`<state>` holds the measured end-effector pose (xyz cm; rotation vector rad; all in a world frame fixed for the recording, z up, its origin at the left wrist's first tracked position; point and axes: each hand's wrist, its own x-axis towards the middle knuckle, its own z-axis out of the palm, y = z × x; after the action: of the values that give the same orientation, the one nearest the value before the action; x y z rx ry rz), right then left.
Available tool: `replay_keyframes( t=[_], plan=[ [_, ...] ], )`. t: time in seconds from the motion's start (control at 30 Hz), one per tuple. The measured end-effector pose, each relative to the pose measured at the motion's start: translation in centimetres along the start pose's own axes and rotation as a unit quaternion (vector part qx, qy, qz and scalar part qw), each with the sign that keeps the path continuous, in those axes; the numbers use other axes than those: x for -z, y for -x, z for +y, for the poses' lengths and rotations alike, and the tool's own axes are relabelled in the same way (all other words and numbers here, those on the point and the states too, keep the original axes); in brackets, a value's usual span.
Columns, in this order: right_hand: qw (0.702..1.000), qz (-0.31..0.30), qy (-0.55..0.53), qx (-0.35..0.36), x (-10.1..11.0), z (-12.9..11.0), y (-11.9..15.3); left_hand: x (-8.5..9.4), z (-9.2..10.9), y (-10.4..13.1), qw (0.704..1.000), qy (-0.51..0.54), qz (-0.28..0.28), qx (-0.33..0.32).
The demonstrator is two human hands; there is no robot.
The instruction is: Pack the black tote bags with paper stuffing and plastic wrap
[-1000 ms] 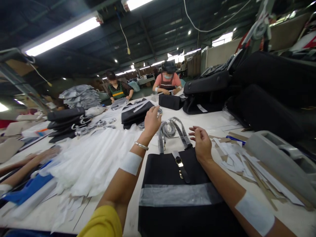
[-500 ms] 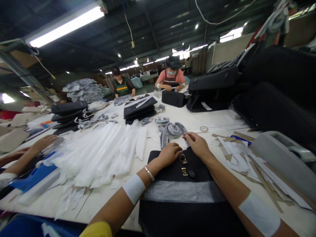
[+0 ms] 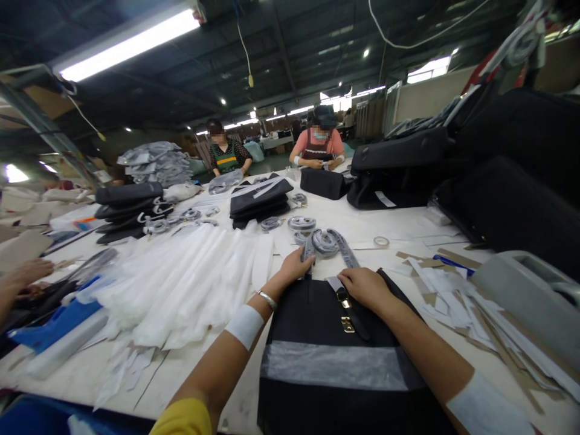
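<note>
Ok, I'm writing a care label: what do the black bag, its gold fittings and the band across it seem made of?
Black bag: matte, perhaps synthetic leather or fabric; it looks dull, grain unclear.
Gold fittings: probably polished metal, from their bright glints.
Band: likely thin plastic film; it's wrinkled and lets the black show through.

A fluorescent tube (image 3: 131,45) glares white at upper left beneath a dim ceiling (image 3: 317,30); light falls across the pale tabletop (image 3: 176,367), while the black bag (image 3: 317,412) (bar its glinting gold buckle (image 3: 347,325)) loses detail. Wide-angle distortion stretches the edges; far details look soft.
</note>
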<state>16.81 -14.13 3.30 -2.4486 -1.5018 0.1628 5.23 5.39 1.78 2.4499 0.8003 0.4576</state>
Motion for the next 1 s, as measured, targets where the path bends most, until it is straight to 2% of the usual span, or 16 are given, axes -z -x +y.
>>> replay_keyframes(
  t=[0.17,0.33,0.43,0.53,0.63,0.7,0.8,0.93,1.0],
  plan=[
    [1.0,0.004,0.017,-0.01,0.4,-0.2,0.6,-1.6,0.4,-1.6,0.999,0.029,-0.042,-0.016],
    [0.999,0.017,0.015,-0.022,0.3,0.1,0.7,-1.2,-0.1,-2.0,1.0,-0.011,0.01,-0.022],
    [0.998,0.054,-0.017,0.008,-0.1,0.4,0.4,-1.2,0.2,-2.0,0.997,-0.021,0.022,-0.076],
    [0.994,0.078,-0.057,0.05,-0.4,0.7,0.2,-1.8,0.6,-2.3,0.985,-0.018,-0.059,-0.164],
    [0.995,0.019,-0.054,0.076,-0.5,1.0,0.2,-1.9,0.8,-2.7,0.973,-0.007,-0.14,-0.186],
    [0.996,-0.009,-0.049,0.074,-0.7,1.2,0.1,-1.0,0.6,-2.9,0.974,0.009,-0.139,-0.179],
    [0.996,0.0,-0.064,0.058,-1.0,1.6,-0.1,2.0,-0.6,-2.6,0.983,0.034,-0.095,-0.152],
    [0.996,0.004,-0.076,0.055,-1.1,1.6,-0.3,6.6,-4.0,-0.7,0.997,-0.006,-0.009,-0.07],
    [0.996,0.0,-0.071,0.052,-0.9,1.4,-0.2,8.1,-5.7,1.0,0.998,-0.047,0.004,-0.041]
  ],
)
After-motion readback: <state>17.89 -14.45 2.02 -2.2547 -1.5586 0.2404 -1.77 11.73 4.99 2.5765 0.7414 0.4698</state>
